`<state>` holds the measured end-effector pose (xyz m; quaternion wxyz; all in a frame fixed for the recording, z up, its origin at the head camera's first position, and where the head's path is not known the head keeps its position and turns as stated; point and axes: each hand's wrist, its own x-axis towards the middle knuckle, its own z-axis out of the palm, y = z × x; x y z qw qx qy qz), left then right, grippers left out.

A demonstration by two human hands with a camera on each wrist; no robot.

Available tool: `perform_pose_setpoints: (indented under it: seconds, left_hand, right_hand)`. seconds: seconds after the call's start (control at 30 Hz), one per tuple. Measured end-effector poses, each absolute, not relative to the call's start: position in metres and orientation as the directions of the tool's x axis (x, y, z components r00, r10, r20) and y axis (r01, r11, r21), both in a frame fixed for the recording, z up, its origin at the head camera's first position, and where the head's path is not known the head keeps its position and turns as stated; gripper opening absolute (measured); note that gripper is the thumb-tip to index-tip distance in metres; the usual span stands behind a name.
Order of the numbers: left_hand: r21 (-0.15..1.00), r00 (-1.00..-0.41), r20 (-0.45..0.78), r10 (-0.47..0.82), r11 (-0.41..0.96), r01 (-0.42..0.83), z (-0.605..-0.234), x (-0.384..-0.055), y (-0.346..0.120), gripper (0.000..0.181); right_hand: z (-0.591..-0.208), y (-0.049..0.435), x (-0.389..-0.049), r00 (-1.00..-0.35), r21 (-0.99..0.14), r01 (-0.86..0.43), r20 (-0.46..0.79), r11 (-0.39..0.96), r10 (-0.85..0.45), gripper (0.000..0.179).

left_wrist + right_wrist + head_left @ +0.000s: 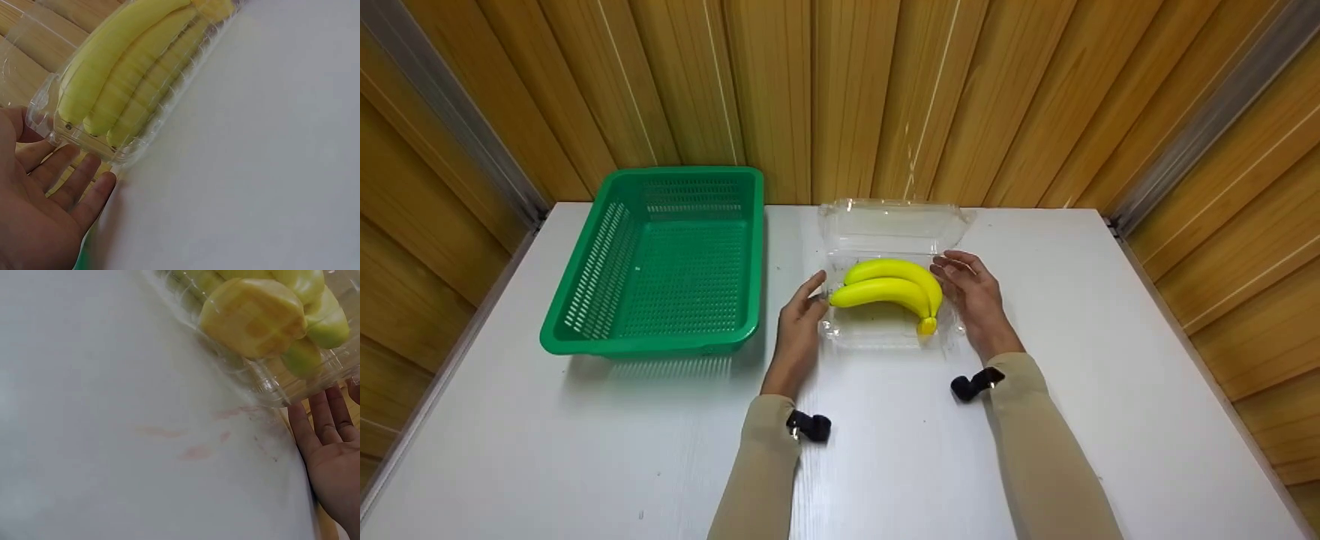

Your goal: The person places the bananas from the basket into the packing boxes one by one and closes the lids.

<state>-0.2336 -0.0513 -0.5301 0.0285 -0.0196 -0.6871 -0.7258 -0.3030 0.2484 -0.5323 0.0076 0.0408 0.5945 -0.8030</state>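
A bunch of yellow bananas [885, 289] lies in a clear plastic clamshell box [870, 336], stem end toward the right front. Its hinged lid [892, 225] is raised at the back. My left hand [798, 336] is at the box's left side; in the left wrist view its fairly straight fingers [70, 177] are right against the end wall, with the thumb partly hidden behind the rim. At the right side is my right hand [975, 300], its extended fingers [322, 419] along that end wall in the right wrist view.
A green perforated basket [757, 247] with nothing in it stands left of the box on the white table [885, 450]. Wood-panelled walls [847, 97] close off the back and both sides. Each sleeve carries a small black wrist camera [810, 427].
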Motion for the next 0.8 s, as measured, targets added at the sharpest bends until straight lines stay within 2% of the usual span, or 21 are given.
perform_pose_setpoints:
  seconds: [0.3,0.53,0.8]
  left_hand:
    - [0.994,-0.997,0.079,-0.012,-0.070,0.080,-0.5310,-0.2334,-0.0522,0.051]
    - [0.993,-0.998,0.064,-0.026,-0.101,0.067,-0.5297,-0.2329,-0.0520,0.049]
    - [0.986,-0.997,0.061,-0.055,-0.152,0.069,-0.5296,-0.2352,-0.0518,0.049]
  right_hand:
    - [-0.5315,0.2495,-0.3029,-0.992,-0.949,0.101,-0.120,-0.298,0.045,0.028]
    - [-0.5305,0.2500,-0.3027,-0.989,-0.956,0.113,-0.135,-0.270,0.064,0.034]
    - [-0.5299,0.2497,-0.3025,-0.989,-0.943,0.117,-0.140,-0.311,0.055,0.034]
